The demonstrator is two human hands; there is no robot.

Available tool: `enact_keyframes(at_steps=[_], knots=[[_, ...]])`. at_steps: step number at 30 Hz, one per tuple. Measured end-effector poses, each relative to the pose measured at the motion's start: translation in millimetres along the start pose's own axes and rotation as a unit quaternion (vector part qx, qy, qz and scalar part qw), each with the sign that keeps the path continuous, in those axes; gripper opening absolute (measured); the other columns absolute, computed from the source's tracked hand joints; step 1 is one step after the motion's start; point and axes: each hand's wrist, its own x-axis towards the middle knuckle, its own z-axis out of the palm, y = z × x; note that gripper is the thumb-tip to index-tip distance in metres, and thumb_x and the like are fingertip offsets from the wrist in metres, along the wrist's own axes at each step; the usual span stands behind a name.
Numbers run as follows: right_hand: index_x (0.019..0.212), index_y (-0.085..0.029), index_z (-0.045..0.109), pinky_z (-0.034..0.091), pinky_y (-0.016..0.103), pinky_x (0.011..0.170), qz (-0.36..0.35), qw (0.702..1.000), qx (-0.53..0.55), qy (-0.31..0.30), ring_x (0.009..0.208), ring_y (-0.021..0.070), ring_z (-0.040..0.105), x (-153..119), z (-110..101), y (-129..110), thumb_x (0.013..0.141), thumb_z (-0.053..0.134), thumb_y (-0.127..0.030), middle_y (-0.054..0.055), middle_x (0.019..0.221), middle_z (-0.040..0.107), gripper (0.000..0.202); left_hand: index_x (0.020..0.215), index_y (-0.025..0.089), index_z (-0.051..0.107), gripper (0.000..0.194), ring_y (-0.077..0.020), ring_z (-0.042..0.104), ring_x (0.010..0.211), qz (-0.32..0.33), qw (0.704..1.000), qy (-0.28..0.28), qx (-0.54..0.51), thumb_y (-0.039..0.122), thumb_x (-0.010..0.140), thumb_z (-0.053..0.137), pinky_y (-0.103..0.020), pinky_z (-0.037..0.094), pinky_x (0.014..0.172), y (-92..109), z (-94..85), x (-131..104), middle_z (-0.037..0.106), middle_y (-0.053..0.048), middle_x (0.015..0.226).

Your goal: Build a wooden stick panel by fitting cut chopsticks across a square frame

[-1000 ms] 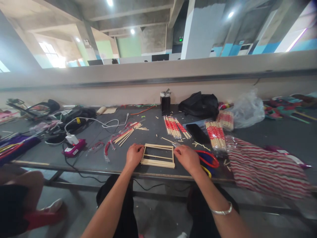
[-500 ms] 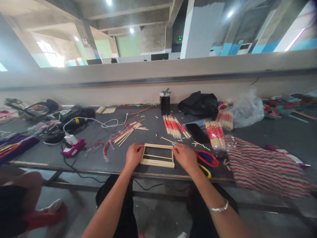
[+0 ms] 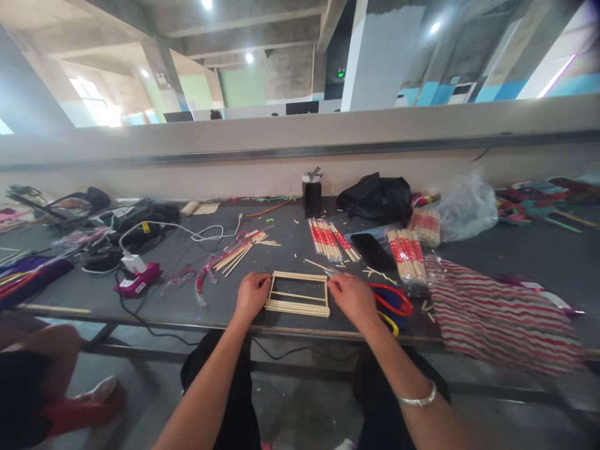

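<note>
A rectangular frame of wooden chopsticks point(image 3: 297, 309) lies flat on the dark table near its front edge. Several sticks make up its front side, a few its back side, and one crosses the middle. At its left end, my left hand point(image 3: 253, 294) is closed with fingertips pinching the back left corner. My right hand point(image 3: 352, 299) pinches the back right corner. Its fingertips partly hide that joint. Just behind my right hand lies a loose stick point(image 3: 317, 265). Loose chopsticks point(image 3: 238, 259) are fanned out behind my left hand.
Red-wrapped chopstick packs point(image 3: 324, 240) and more packs point(image 3: 407, 256) lie to the right, with a black phone point(image 3: 374, 251) between them. Red-handled pliers point(image 3: 404, 305) are beside my right hand. A striped cloth point(image 3: 501, 319) hangs over the front edge. A purple power strip point(image 3: 138, 281) stands left.
Both hands stay at the frame's ends. The right fingertips have shifted very slightly at the back right corner; the frame has barely moved.
</note>
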Motion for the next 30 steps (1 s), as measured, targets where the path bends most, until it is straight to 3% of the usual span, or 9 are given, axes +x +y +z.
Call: enact_keyframes(at_steps=[9,19,26,30], knots=[[0.078,-0.023,0.070,0.038,0.025,0.066,-0.016,1.000,0.025,0.001,0.078,0.0170,0.063,-4.5,-1.5,4.0,0.087,0.049,-0.022,0.003,0.081,0.070,0.023,0.090,0.018,0.074,0.026,-0.0151,0.061,0.078,0.013,0.998,-0.029,-0.050,0.030,0.082,0.052,-0.025,0.045,0.074,-9.6,-18.9,-14.5,0.066,-0.003,0.082],[0.079,-0.024,0.069,0.042,0.024,0.069,-0.065,0.992,0.104,0.006,0.080,0.0164,0.064,-8.4,-0.4,2.1,0.085,0.052,-0.020,0.000,0.083,0.071,0.018,0.087,0.020,0.073,0.024,-0.0147,0.059,0.075,0.054,0.991,-0.093,-0.076,0.033,0.080,0.054,-0.025,0.043,0.069,-12.2,-27.0,-15.2,0.064,-0.003,0.081],[0.083,-0.023,0.069,0.045,0.026,0.077,-0.086,0.982,0.166,0.014,0.084,0.0168,0.064,-7.9,2.9,1.1,0.086,0.052,-0.020,0.001,0.086,0.070,0.017,0.080,0.021,0.073,0.020,-0.0155,0.059,0.075,0.047,0.994,-0.076,-0.064,0.031,0.076,0.057,-0.026,0.043,0.070,-11.0,-24.2,-14.0,0.065,-0.002,0.077],[0.084,-0.023,0.068,0.046,0.026,0.076,-0.089,0.977,0.193,0.017,0.082,0.0163,0.063,-7.5,2.8,1.2,0.086,0.051,-0.021,0.001,0.085,0.069,0.017,0.079,0.018,0.071,0.021,-0.0162,0.060,0.076,-0.004,0.990,-0.057,-0.129,0.033,0.075,0.057,-0.026,0.044,0.071,-12.4,-24.4,-13.7,0.068,-0.002,0.078]])
